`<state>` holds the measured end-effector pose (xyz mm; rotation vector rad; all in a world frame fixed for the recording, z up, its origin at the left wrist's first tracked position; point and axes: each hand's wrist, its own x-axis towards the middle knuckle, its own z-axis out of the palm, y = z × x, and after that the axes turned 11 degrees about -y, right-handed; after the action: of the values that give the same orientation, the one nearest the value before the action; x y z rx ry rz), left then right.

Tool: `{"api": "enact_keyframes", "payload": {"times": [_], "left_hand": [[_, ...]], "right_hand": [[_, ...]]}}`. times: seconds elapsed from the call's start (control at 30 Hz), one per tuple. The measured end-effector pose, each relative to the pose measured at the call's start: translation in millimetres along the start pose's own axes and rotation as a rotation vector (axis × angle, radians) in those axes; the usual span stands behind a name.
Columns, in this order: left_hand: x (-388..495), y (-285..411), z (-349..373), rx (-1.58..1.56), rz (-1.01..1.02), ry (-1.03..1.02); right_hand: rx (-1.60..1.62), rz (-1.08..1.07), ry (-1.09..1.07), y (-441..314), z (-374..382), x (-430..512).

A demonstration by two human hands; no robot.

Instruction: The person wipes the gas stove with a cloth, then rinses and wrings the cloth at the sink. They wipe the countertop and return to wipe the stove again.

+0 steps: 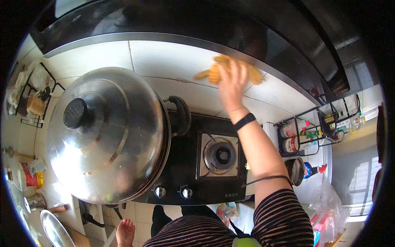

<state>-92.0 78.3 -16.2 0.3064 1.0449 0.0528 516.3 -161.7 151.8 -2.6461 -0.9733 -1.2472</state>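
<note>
My right hand [233,81] presses a yellow-orange cloth [216,72] against the white wall tiles [166,58], just under the lower edge of the black range hood [191,21]. The cloth is bunched beneath my fingers and its edges stick out on both sides. Below my right forearm lies a gas burner [222,155] of the black cooktop [185,160]. My left hand [125,232] hangs low by my body, its palm turned up and nothing in it. Left of the burner stands a large steel pot with a domed lid [123,148], whose black knob [75,113] faces me.
The pot's black side handle [181,115] juts toward the burner. Two control knobs [186,192] line the cooktop's front. At the right are a wire rack [299,134] of bottles and jars, a small pan [294,171] and a spray bottle [311,170]. Another rack [40,95] hangs at left.
</note>
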Motion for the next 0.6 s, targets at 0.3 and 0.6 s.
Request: {"api": "enact_keyframes", "payload": {"times": [0.3,0.6], "left_hand": [[8.6,-2.2,0.9,-0.048,0.042,-0.038],[12.4,-4.1,-34.9,-0.145,0.048,-0.201]], "right_hand": [[-0.379,-1.021,-0.74,-48.0,30.2,2.7],[0.086,-0.457,-0.209,-83.5,22.4,75.3]]}}
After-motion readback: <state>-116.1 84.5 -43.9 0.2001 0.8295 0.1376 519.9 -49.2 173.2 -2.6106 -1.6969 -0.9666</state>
